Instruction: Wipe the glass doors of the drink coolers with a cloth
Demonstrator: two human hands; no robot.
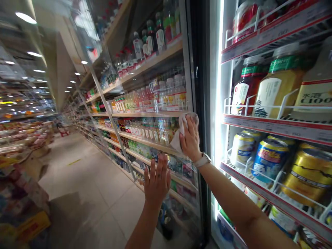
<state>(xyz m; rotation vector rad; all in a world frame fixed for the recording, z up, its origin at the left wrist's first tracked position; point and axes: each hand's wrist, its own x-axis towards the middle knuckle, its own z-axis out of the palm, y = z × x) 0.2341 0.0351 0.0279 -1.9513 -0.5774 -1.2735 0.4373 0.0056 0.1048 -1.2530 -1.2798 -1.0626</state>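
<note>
My right hand (190, 140) presses a pale, crumpled cloth (176, 141) against a glass door (181, 214), close to its dark upright frame (203, 86). Its fingers lie extended over the cloth, and a light-banded watch (203, 160) circles that wrist. Lower and to the left, my left hand (157, 180) rests at the glass with fingers stretched out, holding nothing. Rows of bottles (160, 93) on shelves show in the glass around both hands; whether they are mirrored or seen through it, I cannot tell.
Right of the frame, a lit cooler holds bottles (267, 83) and cans (269, 157) on shelves with white wire guards (282, 103). A bright light strip (217, 103) runs upright beside them. On the left, a tiled aisle (90, 193) passes blurred stacks of packaged goods (20, 186).
</note>
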